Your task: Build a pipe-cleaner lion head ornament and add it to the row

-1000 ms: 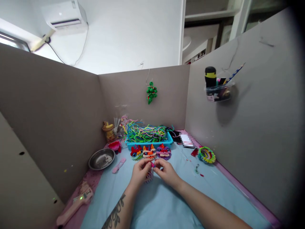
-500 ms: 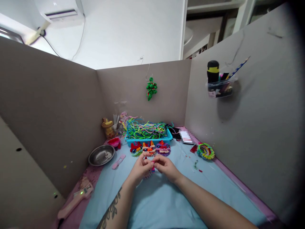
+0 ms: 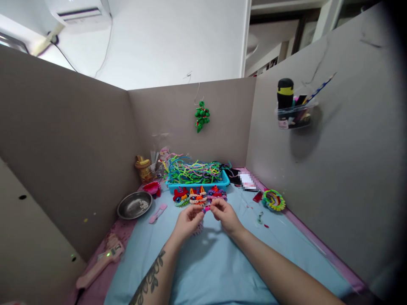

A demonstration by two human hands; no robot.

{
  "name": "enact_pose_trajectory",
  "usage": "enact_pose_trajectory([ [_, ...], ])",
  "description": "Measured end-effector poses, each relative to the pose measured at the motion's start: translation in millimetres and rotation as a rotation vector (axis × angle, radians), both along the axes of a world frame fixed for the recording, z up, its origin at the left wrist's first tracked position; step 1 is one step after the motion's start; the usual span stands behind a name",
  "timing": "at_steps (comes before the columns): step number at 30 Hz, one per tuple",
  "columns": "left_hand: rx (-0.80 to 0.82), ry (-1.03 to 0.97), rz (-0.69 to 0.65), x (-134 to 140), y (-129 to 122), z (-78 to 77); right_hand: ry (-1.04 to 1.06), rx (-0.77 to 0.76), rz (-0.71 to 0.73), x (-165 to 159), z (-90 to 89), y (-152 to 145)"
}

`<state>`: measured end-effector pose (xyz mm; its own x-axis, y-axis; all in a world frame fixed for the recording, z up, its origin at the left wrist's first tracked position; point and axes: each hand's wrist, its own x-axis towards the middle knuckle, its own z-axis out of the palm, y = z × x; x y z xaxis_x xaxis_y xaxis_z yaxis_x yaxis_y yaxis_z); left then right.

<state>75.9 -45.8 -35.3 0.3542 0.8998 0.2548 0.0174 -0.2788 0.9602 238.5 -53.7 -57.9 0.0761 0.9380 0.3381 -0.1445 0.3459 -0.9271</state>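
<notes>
A small pink-and-blue piece [image 3: 207, 209], perhaps fuzzy stem or yarn, stretches between my two hands above the cloth. My left hand [image 3: 188, 221] is closed and pinches its left end between thumb and fingertips. On the other end, the thumb and forefinger of my right hand [image 3: 226, 215] are closed. Under my left hand a pale pinkish, knobbly piece [image 3: 199, 229] shows in part; whether the hand touches it I cannot tell. Just beyond the fingers stand three colourful animal-like figures: a red one [image 3: 180, 195], an orange-and-cream one [image 3: 198, 196] and a purple one [image 3: 217, 193].
Behind the figures is a blue tray [image 3: 199, 185] heaped with coloured fuzzy stems. On the left are a metal bowl [image 3: 130, 206] with white bits, a pink clip-like strip [image 3: 158, 213] and a pink glue gun [image 3: 101, 264]. To the right lies a yellow-green ring bundle [image 3: 274, 201]. Grey panels enclose the table.
My hands have moved slightly apart and the right one has risen. The pink-and-blue piece, upright before, now lies more level between them. The view has shifted a little.
</notes>
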Motion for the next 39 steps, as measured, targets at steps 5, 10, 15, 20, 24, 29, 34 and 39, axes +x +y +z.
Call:
enact_pose_trajectory([
  [5,0.16,0.156,0.135,2.1,-3.8,-4.4,-0.029,0.007,-0.029,-3.0,1.9,-2.2],
  [10,0.254,0.201,0.179,0.2,-6.2,0.5,-0.104,0.031,-0.016,-3.3,2.8,-3.8],
  [15,0.319,0.231,0.19,-0.4,-6.4,0.5,-0.158,0.09,-0.007,-3.5,1.8,-6.8],
  [20,0.376,0.271,0.18,-0.3,-4.9,-3.6,-0.301,0.084,-0.022,-3.8,2.6,-8.7],
  [24,0.364,0.274,0.204,0.2,-4.1,-3.2,-0.345,0.084,-0.086,-2.3,4.6,-8.4],
  [29,0.402,0.28,0.185,-0.1,-5.7,0.0,-0.335,0.083,-0.073,-2.3,5.7,-8.6],
  [34,0.405,0.265,0.21,-1.3,-4.5,-1.1,-0.325,0.082,-0.099,-2.6,5.8,-9.9],
  [39,0.457,0.282,0.231,-1.6,-4.6,-1.5,-0.439,0.146,-0.199,-4.2,8.4,-14.7],
])
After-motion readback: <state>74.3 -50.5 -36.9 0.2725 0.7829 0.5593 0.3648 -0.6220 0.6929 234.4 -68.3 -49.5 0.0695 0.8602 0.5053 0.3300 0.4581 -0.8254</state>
